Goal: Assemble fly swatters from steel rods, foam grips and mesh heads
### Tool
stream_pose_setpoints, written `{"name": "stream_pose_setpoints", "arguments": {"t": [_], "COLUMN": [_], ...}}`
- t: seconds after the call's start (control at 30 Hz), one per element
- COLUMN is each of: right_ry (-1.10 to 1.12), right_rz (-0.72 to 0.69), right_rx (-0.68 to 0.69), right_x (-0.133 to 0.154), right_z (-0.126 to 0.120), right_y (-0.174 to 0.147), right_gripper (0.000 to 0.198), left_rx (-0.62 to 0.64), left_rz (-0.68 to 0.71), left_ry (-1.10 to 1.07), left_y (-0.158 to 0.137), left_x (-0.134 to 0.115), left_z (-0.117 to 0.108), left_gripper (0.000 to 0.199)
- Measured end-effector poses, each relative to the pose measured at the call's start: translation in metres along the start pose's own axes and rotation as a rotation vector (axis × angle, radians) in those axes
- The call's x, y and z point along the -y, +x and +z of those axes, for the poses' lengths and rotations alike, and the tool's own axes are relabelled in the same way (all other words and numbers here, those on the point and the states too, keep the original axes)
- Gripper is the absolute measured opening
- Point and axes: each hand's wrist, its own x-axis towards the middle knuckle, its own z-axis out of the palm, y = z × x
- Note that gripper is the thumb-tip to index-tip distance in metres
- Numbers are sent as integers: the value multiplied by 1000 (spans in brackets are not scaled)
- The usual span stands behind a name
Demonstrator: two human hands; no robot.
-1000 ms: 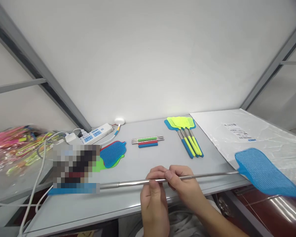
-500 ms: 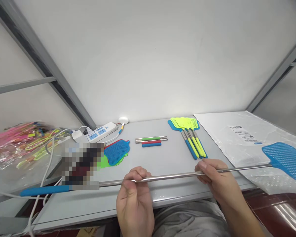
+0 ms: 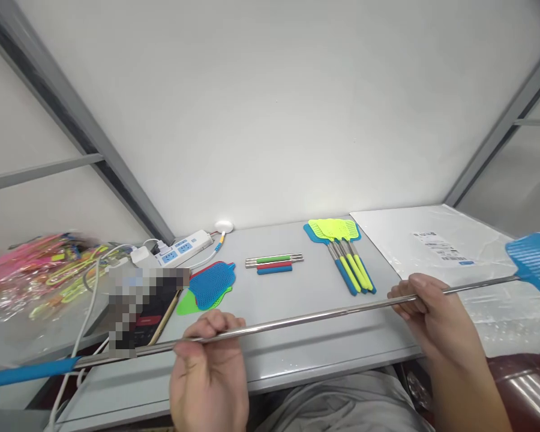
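- Head view, only one at hand: blue swatter (image 3: 297, 320) lies in both hands, crosswise in front of the person, above the near part of the grey surface (image 3: 279, 297). A soft shadow under the rod suggests it is clear of the top.
- Long axis: side to side, slightly slanted; grip end low at left, head end higher at right. Both ends run out of frame.
- Left hand (image 3: 209, 378) is the nearer one to the blue grip (image 3: 27, 373); right hand (image 3: 436, 312) is the nearer one to the blue mesh head (image 3: 535, 261). Neither touches those ends; both are on bare metal.
- Left hand: palm turned up, thumb and fingers closed about the rod.
- Right hand: thumb over the top, fingers curled beneath, closed on the rod just short of the head.
- Hands well apart, a long stretch of steel between them.
- Beyond the rod, on the surface: loose mesh heads (image 3: 216, 285) at left, short rods and grips (image 3: 274, 263) mid, bundled swatters (image 3: 355, 264) right of those, white package (image 3: 396, 240) farther right.
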Motion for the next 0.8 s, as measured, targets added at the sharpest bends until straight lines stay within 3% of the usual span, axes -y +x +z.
{"name": "stream_pose_setpoints", "arguments": {"t": [0.17, 0.4, 0.53, 0.8], "right_ry": [84, 51, -21, 38], "right_rz": [69, 257, 204, 23], "right_rx": [-42, 106, 128, -78], "right_x": [-16, -49, -53, -46], "right_z": [2, 29, 35, 19], "right_y": [-3, -39, -45, -23], "right_gripper": [49, 43, 45, 50], "left_rx": [27, 295, 415, 239], "left_rz": [-187, -386, -450, -294], "left_ry": [19, 178, 272, 273], "left_y": [-16, -30, -37, -22], "left_x": [22, 35, 41, 41], "left_z": [5, 10, 9, 2], "left_gripper": [36, 32, 33, 34]}}
